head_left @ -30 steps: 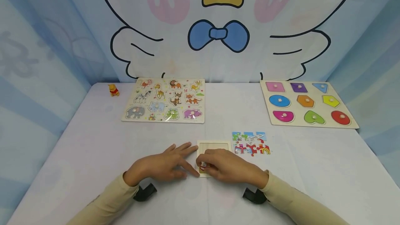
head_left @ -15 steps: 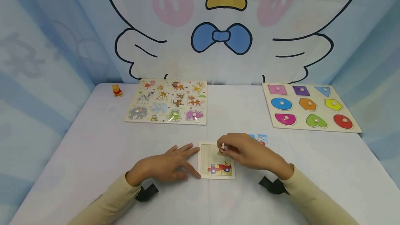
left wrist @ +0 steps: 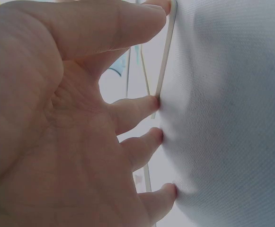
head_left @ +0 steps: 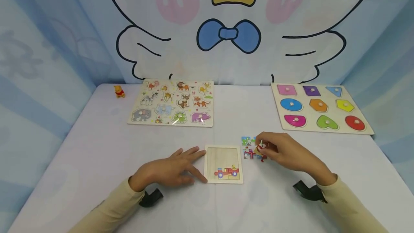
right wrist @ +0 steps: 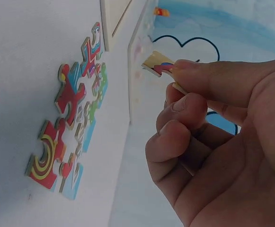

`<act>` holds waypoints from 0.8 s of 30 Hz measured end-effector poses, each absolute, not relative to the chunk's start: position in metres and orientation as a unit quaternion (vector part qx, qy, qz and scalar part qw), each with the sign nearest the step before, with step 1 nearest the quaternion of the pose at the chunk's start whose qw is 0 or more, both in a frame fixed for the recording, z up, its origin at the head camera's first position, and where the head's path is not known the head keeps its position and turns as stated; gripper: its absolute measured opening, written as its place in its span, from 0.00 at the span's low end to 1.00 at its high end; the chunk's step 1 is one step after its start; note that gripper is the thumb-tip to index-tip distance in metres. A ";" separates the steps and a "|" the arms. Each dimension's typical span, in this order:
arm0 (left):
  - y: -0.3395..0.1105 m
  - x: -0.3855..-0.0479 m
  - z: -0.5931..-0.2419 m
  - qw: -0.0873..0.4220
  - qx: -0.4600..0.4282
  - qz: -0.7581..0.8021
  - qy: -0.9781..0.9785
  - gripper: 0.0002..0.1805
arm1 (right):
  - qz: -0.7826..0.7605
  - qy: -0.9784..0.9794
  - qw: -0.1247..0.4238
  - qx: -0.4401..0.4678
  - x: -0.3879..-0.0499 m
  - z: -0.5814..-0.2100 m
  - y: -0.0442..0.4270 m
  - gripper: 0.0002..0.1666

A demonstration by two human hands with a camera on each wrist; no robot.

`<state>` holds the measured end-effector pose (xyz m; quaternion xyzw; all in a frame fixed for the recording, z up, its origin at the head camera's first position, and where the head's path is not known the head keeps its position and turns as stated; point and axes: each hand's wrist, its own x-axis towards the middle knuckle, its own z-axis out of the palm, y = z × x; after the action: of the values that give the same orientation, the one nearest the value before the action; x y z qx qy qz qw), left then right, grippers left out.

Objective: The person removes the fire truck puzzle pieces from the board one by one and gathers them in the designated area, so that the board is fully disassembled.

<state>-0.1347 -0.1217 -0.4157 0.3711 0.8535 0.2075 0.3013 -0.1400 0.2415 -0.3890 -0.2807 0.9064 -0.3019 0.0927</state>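
My right hand (head_left: 288, 152) pinches a small puzzle piece (head_left: 258, 149) between thumb and fingers, held above the loose puzzle pieces (head_left: 248, 141). In the right wrist view that piece (right wrist: 158, 64) is tan with pink and blue, and the loose pieces (right wrist: 70, 97) lie off to its left. My left hand (head_left: 169, 170) lies with spread fingers, thumb and index touching the left edge of a small wooden tray (head_left: 223, 153). Joined pieces with a red vehicle (head_left: 228, 173) fill the tray's lower right. In the left wrist view, fingertips (left wrist: 157, 101) touch the tray's edge.
An animal puzzle board (head_left: 171, 103) lies at the back left, beside a small yellow bear figure (head_left: 119, 91). A board of coloured shapes (head_left: 318, 109) lies at the back right. A printed curtain (head_left: 229, 64) stands behind the table.
My right hand has lifted a piece from the tray's lower left and moved right with it, over the loose pieces. The vehicle pieces have come into view; my left hand stays put.
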 end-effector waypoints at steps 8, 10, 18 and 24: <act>-0.123 -0.135 -0.416 0.301 0.376 0.212 0.851 0.18 | -0.287 0.908 0.121 -0.282 -0.139 -0.399 0.249 0.10; -0.123 -0.135 -0.416 0.301 0.375 0.212 0.851 0.18 | -0.284 0.906 0.125 -0.287 -0.139 -0.402 0.248 0.10; -0.122 -0.135 -0.416 0.304 0.371 0.214 0.851 0.17 | -0.296 0.884 0.154 -0.327 -0.135 -0.410 0.236 0.11; -0.122 -0.135 -0.417 0.305 0.372 0.213 0.851 0.17 | -0.291 0.885 0.164 -0.323 -0.133 -0.416 0.228 0.11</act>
<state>-0.1348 -0.1217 -0.4166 0.3717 0.8508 0.2126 0.3046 -0.1330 0.2283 -0.4163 -0.3235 0.8851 -0.2915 0.1640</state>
